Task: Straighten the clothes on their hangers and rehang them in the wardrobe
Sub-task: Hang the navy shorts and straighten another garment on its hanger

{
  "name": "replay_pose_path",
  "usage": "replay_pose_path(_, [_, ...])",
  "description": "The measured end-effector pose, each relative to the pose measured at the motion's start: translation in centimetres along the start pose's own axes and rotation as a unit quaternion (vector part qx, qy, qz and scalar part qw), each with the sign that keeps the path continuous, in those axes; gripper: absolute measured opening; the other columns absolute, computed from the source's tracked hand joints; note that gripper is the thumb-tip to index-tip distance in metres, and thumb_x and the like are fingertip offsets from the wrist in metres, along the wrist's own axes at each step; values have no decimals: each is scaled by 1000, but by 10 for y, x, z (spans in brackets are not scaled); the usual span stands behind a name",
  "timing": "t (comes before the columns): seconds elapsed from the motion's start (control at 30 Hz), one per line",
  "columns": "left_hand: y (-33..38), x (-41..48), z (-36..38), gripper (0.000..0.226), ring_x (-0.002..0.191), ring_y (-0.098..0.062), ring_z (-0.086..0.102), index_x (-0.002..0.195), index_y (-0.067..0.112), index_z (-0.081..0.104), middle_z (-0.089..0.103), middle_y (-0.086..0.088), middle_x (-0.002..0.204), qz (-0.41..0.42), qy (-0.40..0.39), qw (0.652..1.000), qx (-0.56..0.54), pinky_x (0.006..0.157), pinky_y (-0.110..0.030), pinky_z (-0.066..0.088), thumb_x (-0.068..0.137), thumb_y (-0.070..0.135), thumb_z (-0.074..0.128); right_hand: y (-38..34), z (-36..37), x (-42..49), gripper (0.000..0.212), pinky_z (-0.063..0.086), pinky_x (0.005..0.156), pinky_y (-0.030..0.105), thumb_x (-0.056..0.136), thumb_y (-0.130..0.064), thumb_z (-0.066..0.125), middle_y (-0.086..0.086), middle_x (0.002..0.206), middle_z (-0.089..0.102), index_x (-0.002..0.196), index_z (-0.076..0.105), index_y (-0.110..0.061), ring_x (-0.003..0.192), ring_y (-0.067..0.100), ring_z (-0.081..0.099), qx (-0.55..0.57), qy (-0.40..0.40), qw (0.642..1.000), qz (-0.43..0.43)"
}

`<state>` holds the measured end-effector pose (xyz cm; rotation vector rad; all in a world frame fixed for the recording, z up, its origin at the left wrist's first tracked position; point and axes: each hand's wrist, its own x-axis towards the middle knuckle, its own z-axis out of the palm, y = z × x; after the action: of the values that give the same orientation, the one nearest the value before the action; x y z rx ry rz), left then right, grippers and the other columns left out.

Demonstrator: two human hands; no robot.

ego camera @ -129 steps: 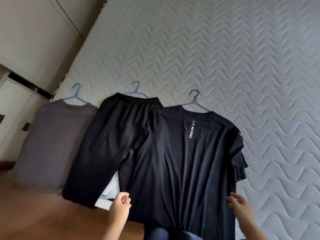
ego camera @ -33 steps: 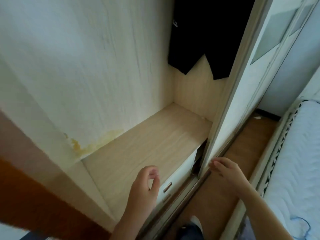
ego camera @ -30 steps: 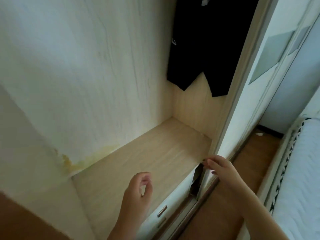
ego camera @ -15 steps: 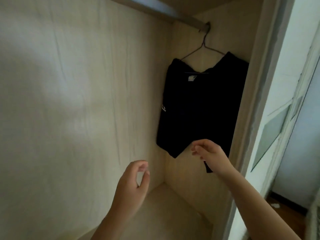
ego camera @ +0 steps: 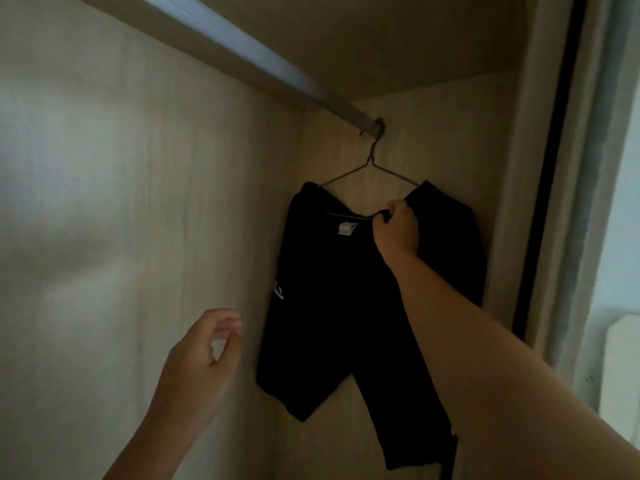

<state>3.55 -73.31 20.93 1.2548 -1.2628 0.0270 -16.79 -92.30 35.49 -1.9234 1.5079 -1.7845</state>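
Head view: looks up into the far corner of a pale wood-grain wardrobe, dim inside.
Rail: a metal hanging rail runs from the upper left to the corner, where it meets the side wall.
Hanger: a thin wire hanger hooks over the rail's far end, right against the corner; its hook and both sloping arms show above the cloth.
Garment: black shorts hang from the hanger, waistband up, two legs pointing down; the left leg ends higher than the right in this view. The waistband sags in the middle between two raised corners, so the cloth sits unevenly on the wire.
Label: a small white tag shows at the inside of the waistband, just left of the right hand.
Logo: a small pale print sits on the shorts' left edge; too small to read.
Right hand: arm stretched up and forward, fingers pinched on the waistband and the hanger's lower bar, closed around that edge of the shorts.
Left hand: raised lower and to the left, apart from the shorts, holding nothing; fingers loosely curled with thumb and forefinger near each other, a narrow gap between them.
Door: a sliding door frame stands along the right edge, with brighter room light beyond it.
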Motion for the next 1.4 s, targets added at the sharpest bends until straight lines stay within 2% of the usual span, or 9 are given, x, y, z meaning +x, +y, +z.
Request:
replay_pose_path(0.1, [6, 15, 12, 14, 88, 22, 51, 96, 23, 61, 54, 35, 102, 7, 12, 1000, -15, 69, -5, 40, 87, 13, 55, 9, -3, 24, 39, 33, 105, 52, 85, -21, 51, 18, 124, 53, 120, 49, -4, 118, 35, 47, -127, 82, 988, -28])
replay_pose_path(0.23, [9, 20, 26, 16, 89, 19, 52, 97, 23, 61, 54, 35, 102, 11, 5, 1000, -24, 68, 3, 37, 87, 13, 54, 26, -16, 39, 53, 7, 113, 56, 84, -22, 53, 17, 138, 41, 132, 39, -5, 134, 32, 30, -204, 152, 967, -13])
replay_pose_path(0.33, [11, 20, 33, 15, 88, 21, 52, 98, 21, 61, 57, 32, 99, 5, -1, 999, -49, 70, 5, 37, 87, 13, 54, 31, -22, 44, 60, 4, 112, 60, 84, -26, 53, 18, 142, 35, 136, 32, -4, 135, 34, 27, -205, 131, 968, 63])
replay_pose_path(0.43, [13, 19, 35, 14, 86, 22, 52, 96, 19, 62, 67, 16, 88, 7, -6, 998, -58, 69, 6, 37, 87, 11, 54, 26, -25, 49, 57, 4, 112, 58, 84, -29, 52, 20, 137, 40, 133, 37, -3, 131, 34, 30, -246, 129, 960, 41])
replay_pose_path(0.53, [13, 22, 28, 13, 85, 20, 54, 91, 23, 61, 67, 19, 92, 9, 15, 997, -70, 69, 5, 38, 87, 12, 55, 16, -32, 56, 54, 2, 113, 57, 86, -35, 48, 19, 137, 41, 129, 41, -3, 131, 34, 32, -257, 108, 957, 76])
replay_pose_path(0.67, [16, 21, 21, 15, 87, 18, 54, 90, 27, 60, 68, 14, 86, 5, 14, 998, -67, 70, 1, 40, 87, 12, 55, 7, -27, 53, 55, 15, 111, 55, 82, -39, 55, 20, 133, 43, 123, 45, -4, 125, 36, 37, -253, 65, 962, 82])
replay_pose_path(0.83, [27, 15, 14, 17, 88, 18, 53, 89, 29, 59, 67, 15, 86, 18, 1, 998, -62, 71, 5, 37, 87, 12, 54, -4, -20, 31, 51, 46, 91, 45, 87, -35, 54, 22, 126, 49, 125, 40, -3, 112, 37, 51, -144, 0, 989, 47])
replay_pose_path(1.1, [43, 5, -5, 16, 90, 17, 53, 91, 24, 60, 64, 16, 91, 45, 5, 998, -40, 71, 3, 39, 87, 10, 54, -36, -46, 22, 39, 50, 89, 39, 92, -28, 49, 20, 120, 58, 118, 53, 2, 105, 36, 58, 5, -95, 990, 109])
replay_pose_path(1.4, [53, -13, -33, 16, 94, 14, 52, 96, 23, 59, 63, 16, 93, 59, 1, 998, -16, 73, 4, 38, 87, 11, 54, -67, -70, -8, 33, 46, 74, 34, 93, -32, 45, 15, 108, 62, 110, 57, -6, 97, 33, 59, -51, -53, 994, 75])
